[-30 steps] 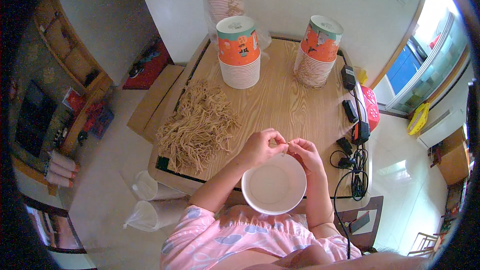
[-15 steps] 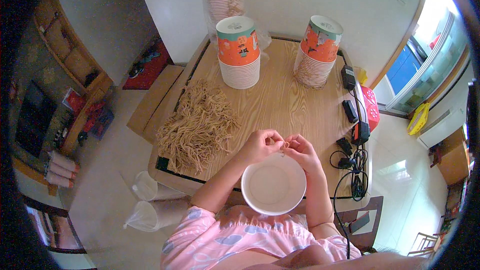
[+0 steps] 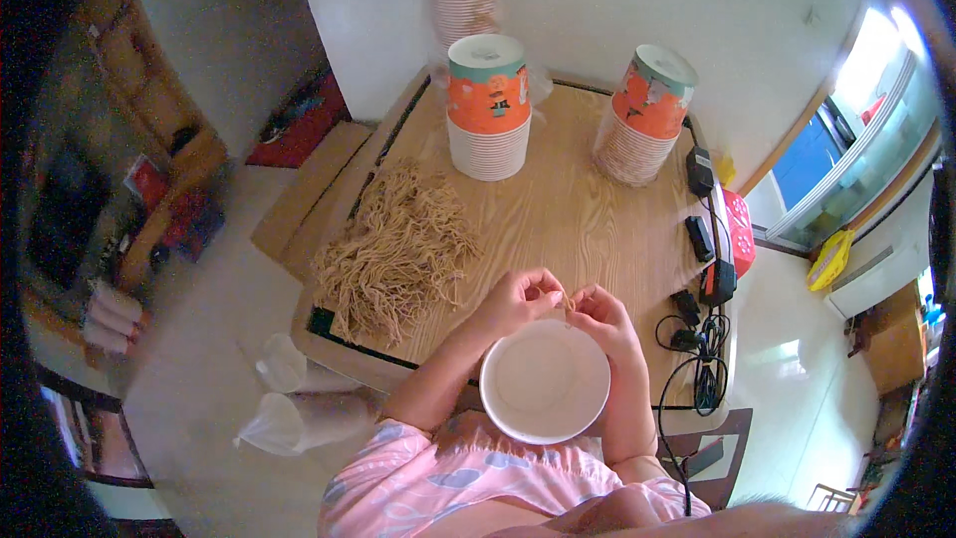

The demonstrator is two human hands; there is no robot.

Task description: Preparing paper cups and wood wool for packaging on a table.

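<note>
Over the last second the left hand [image 3: 518, 301] and right hand [image 3: 602, 319] barely shifted above the far rim of the white bowl [image 3: 545, 383]. The fingertips drew slightly closer together around a thin tan strand [image 3: 566, 303], which seemed a little shorter between them, though it was too small to judge firmly.
</note>
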